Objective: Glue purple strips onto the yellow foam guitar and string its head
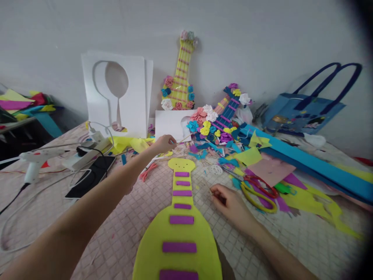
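Observation:
A yellow foam guitar shape (177,233) with purple strips across its neck and body lies before me, its small holes showing in the headstock. My left hand (164,144) reaches beyond it to the back of the table, fingers pinched around what looks like a thin wooden stick (185,137). To the right of the neck, my right hand (230,202) rests low over the table with curled fingers. Whether anything is inside them is hidden. Red-handled scissors (262,186) and yellow-handled scissors (258,200) lie just right of that hand.
Two flower-decorated guitars, one yellow (182,74) and one blue (227,112), lean at the back. White cut-out boards (135,97) stand left of them. A glue gun (36,161), power strip (87,155) and black phone (91,177) lie left; scraps (272,169) and a blue bag (305,109) right.

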The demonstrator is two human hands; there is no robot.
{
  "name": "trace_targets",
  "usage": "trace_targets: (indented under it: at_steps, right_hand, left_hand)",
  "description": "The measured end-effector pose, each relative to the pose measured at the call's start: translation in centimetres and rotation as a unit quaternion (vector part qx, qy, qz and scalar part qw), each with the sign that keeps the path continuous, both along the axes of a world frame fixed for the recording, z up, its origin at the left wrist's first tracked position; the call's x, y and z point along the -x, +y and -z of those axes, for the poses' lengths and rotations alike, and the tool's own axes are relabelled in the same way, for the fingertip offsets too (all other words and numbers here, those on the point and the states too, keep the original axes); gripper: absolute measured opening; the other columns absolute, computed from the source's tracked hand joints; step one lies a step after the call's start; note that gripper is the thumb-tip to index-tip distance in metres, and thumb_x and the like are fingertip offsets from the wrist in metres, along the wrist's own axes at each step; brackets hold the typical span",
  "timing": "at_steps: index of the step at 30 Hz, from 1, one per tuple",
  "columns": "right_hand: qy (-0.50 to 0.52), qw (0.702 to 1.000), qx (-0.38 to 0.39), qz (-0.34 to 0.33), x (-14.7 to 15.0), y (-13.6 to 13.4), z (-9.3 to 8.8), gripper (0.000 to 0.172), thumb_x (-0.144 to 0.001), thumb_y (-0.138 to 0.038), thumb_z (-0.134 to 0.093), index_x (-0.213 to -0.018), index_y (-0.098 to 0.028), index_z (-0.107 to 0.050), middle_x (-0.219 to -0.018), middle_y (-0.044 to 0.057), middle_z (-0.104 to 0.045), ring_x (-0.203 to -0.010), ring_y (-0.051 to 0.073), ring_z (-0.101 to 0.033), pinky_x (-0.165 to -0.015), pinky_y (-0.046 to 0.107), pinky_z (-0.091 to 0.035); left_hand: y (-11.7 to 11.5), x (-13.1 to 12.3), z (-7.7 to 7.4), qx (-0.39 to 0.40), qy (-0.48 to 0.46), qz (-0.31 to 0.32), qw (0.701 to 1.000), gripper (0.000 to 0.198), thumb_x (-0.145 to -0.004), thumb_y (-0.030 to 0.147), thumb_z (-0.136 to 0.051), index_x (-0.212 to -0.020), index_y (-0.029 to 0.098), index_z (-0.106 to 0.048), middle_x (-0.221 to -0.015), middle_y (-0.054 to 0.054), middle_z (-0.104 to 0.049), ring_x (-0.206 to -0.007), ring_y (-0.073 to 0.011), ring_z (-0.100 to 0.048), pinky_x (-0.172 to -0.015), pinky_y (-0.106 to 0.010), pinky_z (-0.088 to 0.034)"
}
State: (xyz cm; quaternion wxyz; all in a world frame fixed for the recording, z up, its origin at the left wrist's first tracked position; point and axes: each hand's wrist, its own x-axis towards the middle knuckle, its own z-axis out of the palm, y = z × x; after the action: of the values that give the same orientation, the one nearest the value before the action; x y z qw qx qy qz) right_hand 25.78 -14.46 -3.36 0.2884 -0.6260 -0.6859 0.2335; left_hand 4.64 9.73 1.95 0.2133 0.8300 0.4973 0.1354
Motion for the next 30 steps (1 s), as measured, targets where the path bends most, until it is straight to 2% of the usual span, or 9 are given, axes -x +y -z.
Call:
trace_targets:
  at_steps: [3,6,10,12,16,18,21,27,30]
  right_hand:
    - [0.009,1.0,0.009,0.014,-0.1,0.1,0.3,0.007,-0.086,-0.026,-0.048,-0.085,-0.021,-0.053,-0.07,-0.001,-0.058,-0.064,0.014,-0.054,-0.059,0.026,-0.04]
    - [0.009,1.0,0.005,0.012,0.1,0.2,0.5,0.009,-0.085,-0.027,-0.05,-0.091,-0.021,-0.055,-0.073,-0.001,-0.06,-0.066,0.015,-0.056,-0.062,0.026,-0.042]
    - [-0.015,1.0,-0.018,0.015,-0.1,0.3,-0.1,0.015,-0.086,-0.028,-0.051,-0.098,-0.022,-0.057,-0.077,0.0,-0.063,-0.068,0.014,-0.059,-0.063,0.025,-0.044]
    - [-0.068,0.997,-0.03,0.03,-1.3,0.3,-0.8,0.012,-0.086,-0.028,-0.05,-0.095,-0.023,-0.058,-0.08,0.0,-0.066,-0.07,0.014,-0.06,-0.064,0.025,-0.044]
    - [-0.149,0.982,-0.03,0.108,-6.5,0.0,-2.1,0.007,-0.083,-0.023,-0.05,-0.086,-0.022,-0.056,-0.083,0.002,-0.067,-0.074,0.017,-0.062,-0.066,0.028,-0.043]
    - [-0.167,0.976,-0.013,0.138,-9.4,-0.5,-2.2,0.006,-0.077,-0.024,-0.057,-0.083,-0.022,-0.054,-0.078,0.002,-0.064,-0.069,0.018,-0.059,-0.063,0.028,-0.041]
    - [-0.18,0.971,0.01,0.154,-12.4,-1.1,-1.6,0.017,-0.068,-0.02,-0.064,-0.079,-0.022,-0.052,-0.081,0.003,-0.063,-0.074,0.019,-0.058,-0.064,0.028,-0.041]
    - [-0.176,0.97,0.027,0.165,-13.9,-0.7,-0.6,0.026,-0.065,-0.026,-0.068,-0.084,-0.022,-0.051,-0.086,0.004,-0.061,-0.082,0.021,-0.057,-0.067,0.029,-0.041]
    - [-0.156,0.973,0.039,0.163,-14.4,-0.7,-0.5,0.029,-0.064,-0.035,-0.07,-0.083,-0.022,-0.051,-0.079,0.002,-0.061,-0.074,0.019,-0.057,-0.062,0.028,-0.041]
  left_hand:
    - [-1.3,-0.4,1.1,0.033,-0.051,0.022,0.998,0.022,-0.082,0.025,-0.059,-0.098,0.011,-0.065,-0.073,-0.005,-0.07,-0.06,-0.0118,-0.065,-0.054,-0.019,-0.05]
    - [-2.1,-0.6,2.0,0.026,-0.072,0.019,0.997,0.02,-0.083,0.024,-0.056,-0.095,0.011,-0.065,-0.074,-0.006,-0.069,-0.06,-0.0129,-0.065,-0.056,-0.022,-0.051]
    - [-2.6,-0.3,2.0,-0.049,-0.074,-0.005,0.996,0.023,-0.079,0.019,-0.055,-0.098,0.01,-0.064,-0.094,-0.012,-0.067,-0.09,-0.0235,-0.065,-0.081,-0.036,-0.052]
    - [-3.3,0.1,1.7,-0.105,-0.062,0.0,0.993,0.027,-0.079,0.02,-0.054,-0.103,0.011,-0.062,-0.106,-0.015,-0.063,-0.102,-0.0274,-0.06,-0.091,-0.042,-0.047]
    - [-6.5,1.9,1.5,-0.198,-0.016,0.045,0.979,0.03,-0.086,0.028,-0.046,-0.109,0.015,-0.059,-0.11,-0.013,-0.064,-0.103,-0.028,-0.059,-0.089,-0.042,-0.047]
    - [-8.4,3.2,1.8,-0.177,-0.012,0.049,0.983,0.033,-0.088,0.032,-0.043,-0.114,0.017,-0.055,-0.108,-0.011,-0.065,-0.093,-0.0251,-0.063,-0.08,-0.038,-0.05]
    - [-10.6,5.0,2.5,-0.125,-0.029,0.046,0.991,0.037,-0.088,0.04,-0.044,-0.118,0.02,-0.052,-0.104,-0.008,-0.066,-0.078,-0.0201,-0.065,-0.069,-0.032,-0.051]
    - [-12.1,6.6,3.9,-0.078,-0.085,0.036,0.993,0.037,-0.088,0.043,-0.045,-0.116,0.02,-0.054,-0.089,-0.005,-0.069,-0.067,-0.0165,-0.063,-0.063,-0.028,-0.05]
    - [-12.3,7.0,4.5,-0.071,-0.109,0.035,0.991,0.035,-0.087,0.043,-0.047,-0.112,0.019,-0.056,-0.085,-0.004,-0.069,-0.065,-0.0158,-0.062,-0.063,-0.028,-0.05]
